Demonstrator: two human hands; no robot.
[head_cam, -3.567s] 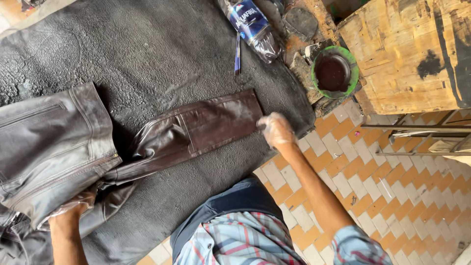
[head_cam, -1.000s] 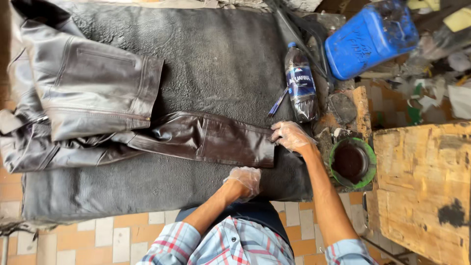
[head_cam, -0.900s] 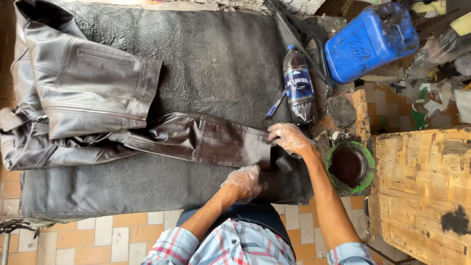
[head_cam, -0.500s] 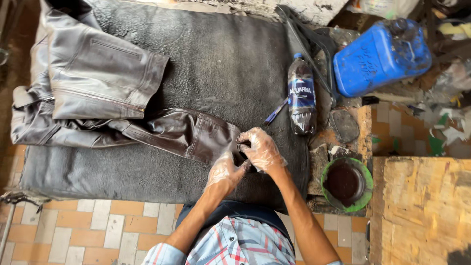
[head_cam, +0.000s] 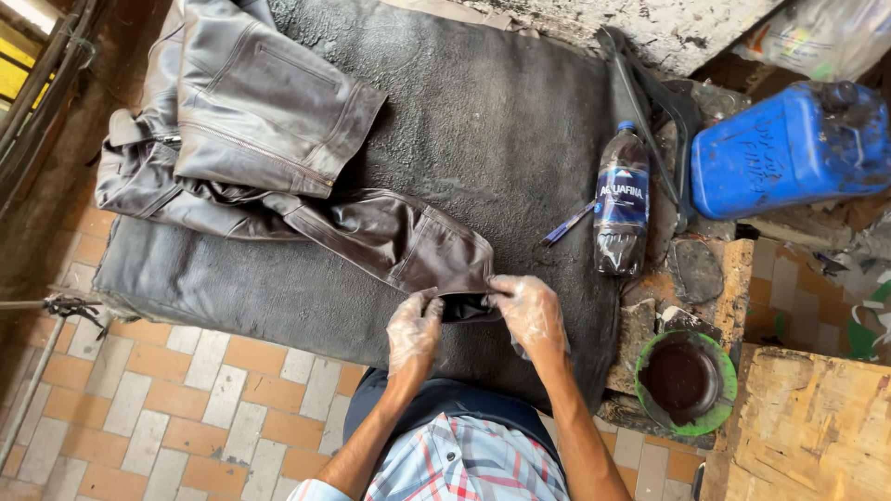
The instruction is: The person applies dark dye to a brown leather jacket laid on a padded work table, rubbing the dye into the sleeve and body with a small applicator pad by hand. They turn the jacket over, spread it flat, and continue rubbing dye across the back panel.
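Head view: brown leather jacket (head_cam: 269,130) spread on dark grey mat (head_cam: 501,121), body at upper left, one sleeve (head_cam: 399,243) stretched toward mat's near edge. Left hand (head_cam: 414,329) and right hand (head_cam: 531,312), both in thin clear gloves, pinching sleeve cuff (head_cam: 464,301) from either side, fingers closed on it. Plastic bottle (head_cam: 621,204) lying on mat right of cuff, blue pen (head_cam: 567,225) just beside it. Blue jerrycan (head_cam: 789,148) further right. Green-rimmed bowl (head_cam: 685,382) of dark liquid near right forearm.
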